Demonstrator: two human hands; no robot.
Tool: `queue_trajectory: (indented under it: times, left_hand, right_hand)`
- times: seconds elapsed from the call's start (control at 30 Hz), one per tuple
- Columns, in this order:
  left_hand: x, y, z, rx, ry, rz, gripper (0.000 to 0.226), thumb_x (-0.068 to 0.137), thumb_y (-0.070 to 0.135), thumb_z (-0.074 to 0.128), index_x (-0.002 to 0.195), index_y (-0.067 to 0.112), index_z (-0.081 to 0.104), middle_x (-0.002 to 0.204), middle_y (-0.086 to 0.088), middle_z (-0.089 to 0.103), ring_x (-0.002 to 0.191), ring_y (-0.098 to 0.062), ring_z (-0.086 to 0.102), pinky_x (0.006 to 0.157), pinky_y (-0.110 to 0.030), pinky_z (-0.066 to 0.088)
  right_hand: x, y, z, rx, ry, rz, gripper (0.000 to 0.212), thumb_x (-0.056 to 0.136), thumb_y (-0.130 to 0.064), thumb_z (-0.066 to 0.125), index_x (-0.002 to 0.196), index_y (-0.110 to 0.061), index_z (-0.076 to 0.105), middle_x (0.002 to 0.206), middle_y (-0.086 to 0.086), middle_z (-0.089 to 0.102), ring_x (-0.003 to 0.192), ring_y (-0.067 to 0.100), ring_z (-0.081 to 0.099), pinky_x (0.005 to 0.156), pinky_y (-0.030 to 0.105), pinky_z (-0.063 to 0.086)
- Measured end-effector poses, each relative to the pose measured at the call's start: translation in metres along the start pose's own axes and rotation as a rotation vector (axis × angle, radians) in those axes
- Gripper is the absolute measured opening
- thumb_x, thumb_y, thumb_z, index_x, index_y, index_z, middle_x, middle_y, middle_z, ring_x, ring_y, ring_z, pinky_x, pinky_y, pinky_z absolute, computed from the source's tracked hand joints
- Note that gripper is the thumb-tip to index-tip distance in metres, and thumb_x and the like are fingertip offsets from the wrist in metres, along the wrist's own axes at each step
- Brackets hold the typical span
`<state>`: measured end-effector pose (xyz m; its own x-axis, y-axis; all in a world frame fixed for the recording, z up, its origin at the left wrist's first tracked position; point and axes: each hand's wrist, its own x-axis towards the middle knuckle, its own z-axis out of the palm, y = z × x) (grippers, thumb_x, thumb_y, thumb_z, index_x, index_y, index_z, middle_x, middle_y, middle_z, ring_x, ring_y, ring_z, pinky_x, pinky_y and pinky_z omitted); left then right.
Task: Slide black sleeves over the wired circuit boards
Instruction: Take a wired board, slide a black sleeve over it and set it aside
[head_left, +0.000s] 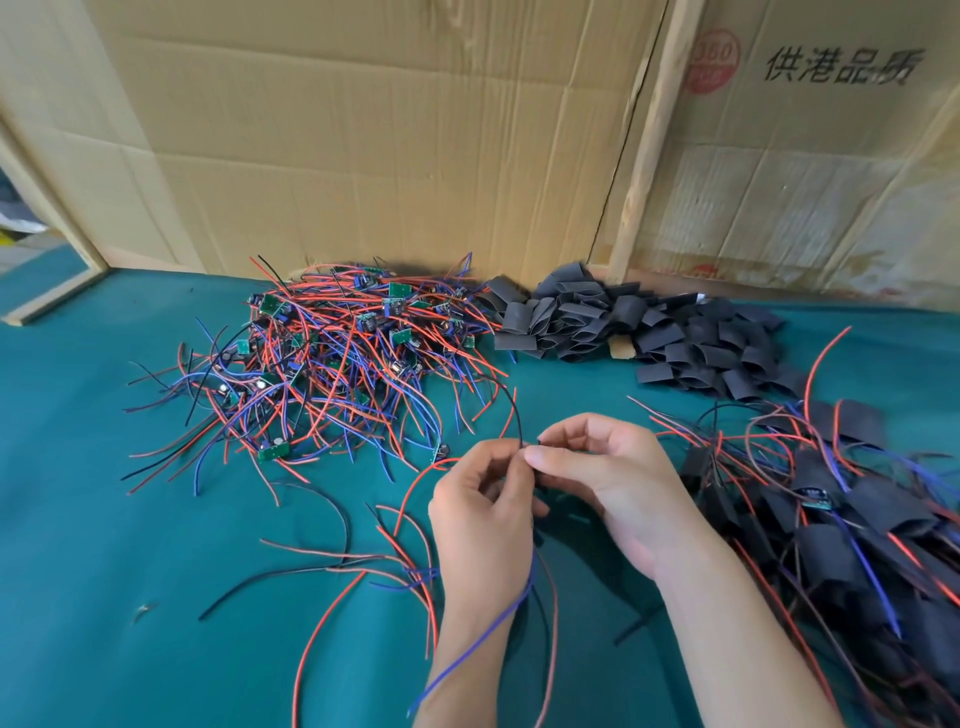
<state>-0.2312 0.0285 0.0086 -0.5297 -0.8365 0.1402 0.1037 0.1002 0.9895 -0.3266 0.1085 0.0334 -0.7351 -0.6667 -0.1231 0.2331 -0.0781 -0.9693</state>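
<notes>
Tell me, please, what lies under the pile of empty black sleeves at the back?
The pile of empty black sleeves rests on the green cloth. A tan piece shows through a gap. Whatever else lies beneath is covered by the sleeves.

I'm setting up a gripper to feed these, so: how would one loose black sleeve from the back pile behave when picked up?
Probably light and floppy: the black sleeves lie heaped, many squashed flat or half-open. Thin walls would likely collapse under a pinch, closing the mouth. Being flattened, one seems unlikely to roll on the green cloth.
</notes>
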Motion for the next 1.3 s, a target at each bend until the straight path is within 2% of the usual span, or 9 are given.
queue_trajectory:
  times: [0.3, 0.43, 0.53, 0.77, 0.83, 0.93, 1.1, 1.23, 1.3]
  left_hand:
    - [0.000, -0.002, 0.000, -0.028, 0.061, -0.013, 0.018, 0.094, 0.007, 0.066, 0.080, 0.017, 0.071, 0.063, 0.001, 0.069, 0.047, -0.014, 0.061, 0.049, -0.025, 0.045]
    - [0.001, -0.003, 0.001, -0.017, 0.068, -0.003, 0.020, 0.093, 0.006, 0.067, 0.079, 0.019, 0.073, 0.065, 0.002, 0.071, 0.051, -0.014, 0.063, 0.052, -0.022, 0.047]
    - [0.001, -0.002, 0.001, -0.016, 0.061, -0.010, 0.022, 0.093, 0.007, 0.068, 0.078, 0.021, 0.075, 0.067, 0.003, 0.073, 0.052, -0.012, 0.063, 0.054, -0.023, 0.049]
    - [-0.003, 0.002, 0.004, 0.096, 0.024, -0.018, 0.024, 0.088, 0.003, 0.067, 0.086, 0.025, 0.076, 0.064, 0.003, 0.070, 0.043, -0.010, 0.061, 0.050, -0.016, 0.046]
    - [-0.007, 0.003, 0.006, 0.170, 0.000, 0.023, 0.022, 0.088, 0.005, 0.067, 0.087, 0.025, 0.077, 0.061, 0.005, 0.067, 0.044, -0.010, 0.061, 0.051, -0.015, 0.046]
    - [-0.009, 0.003, 0.008, 0.256, -0.012, 0.066, 0.022, 0.088, 0.007, 0.070, 0.084, 0.026, 0.079, 0.059, 0.006, 0.067, 0.051, -0.020, 0.063, 0.060, -0.029, 0.054]
    - [-0.010, 0.003, 0.007, 0.342, 0.000, 0.121, 0.017, 0.086, 0.006, 0.070, 0.082, 0.020, 0.080, 0.060, -0.004, 0.065, 0.060, -0.029, 0.065, 0.070, -0.040, 0.056]
    - [-0.011, 0.002, 0.007, 0.357, 0.031, 0.112, 0.016, 0.085, 0.007, 0.069, 0.078, 0.018, 0.078, 0.056, -0.006, 0.063, 0.058, -0.030, 0.065, 0.070, -0.042, 0.056]
    - [-0.010, 0.002, 0.008, 0.380, 0.037, 0.121, 0.015, 0.085, 0.008, 0.068, 0.078, 0.016, 0.078, 0.055, -0.008, 0.062, 0.058, -0.030, 0.064, 0.070, -0.043, 0.055]
  right_hand:
    - [0.002, 0.005, -0.001, -0.271, 0.023, -0.090, 0.007, 0.083, -0.020, 0.084, 0.085, -0.016, 0.079, 0.094, 0.020, 0.075, 0.084, 0.027, 0.071, 0.085, 0.048, 0.059]
    - [0.001, 0.002, -0.001, -0.212, -0.028, -0.047, 0.008, 0.085, -0.019, 0.081, 0.085, -0.013, 0.077, 0.080, 0.014, 0.075, 0.067, 0.028, 0.070, 0.061, 0.038, 0.060]
    - [0.001, 0.002, 0.000, -0.158, -0.024, -0.040, 0.004, 0.088, -0.010, 0.077, 0.084, -0.009, 0.076, 0.071, 0.010, 0.072, 0.062, 0.023, 0.066, 0.061, 0.038, 0.061]
    - [0.007, -0.005, -0.016, -0.003, 0.276, -0.260, 0.014, 0.091, -0.004, 0.073, 0.083, -0.014, 0.079, 0.083, 0.012, 0.075, 0.082, 0.035, 0.074, 0.060, 0.027, 0.059]
    - [0.007, -0.007, -0.020, 0.050, 0.344, -0.294, 0.015, 0.091, -0.004, 0.073, 0.080, -0.013, 0.078, 0.082, 0.011, 0.075, 0.078, 0.030, 0.073, 0.060, 0.027, 0.059]
    - [0.007, -0.011, -0.025, 0.077, 0.483, -0.372, 0.014, 0.091, -0.006, 0.074, 0.077, -0.009, 0.072, 0.073, 0.003, 0.073, 0.069, 0.016, 0.070, 0.060, 0.029, 0.060]
    - [0.004, -0.016, -0.027, -0.158, 0.707, -0.585, 0.015, 0.089, -0.018, 0.076, 0.078, -0.015, 0.067, 0.071, -0.006, 0.073, 0.058, 0.014, 0.073, 0.063, 0.039, 0.061]
    - [-0.001, -0.020, -0.009, -0.230, 0.756, -0.743, 0.015, 0.087, -0.021, 0.077, 0.078, -0.016, 0.067, 0.072, -0.003, 0.073, 0.060, 0.019, 0.075, 0.054, 0.026, 0.057]
    - [-0.002, -0.022, -0.003, -0.248, 0.772, -0.804, 0.015, 0.087, -0.021, 0.077, 0.078, -0.016, 0.066, 0.072, -0.004, 0.073, 0.060, 0.020, 0.074, 0.054, 0.033, 0.059]
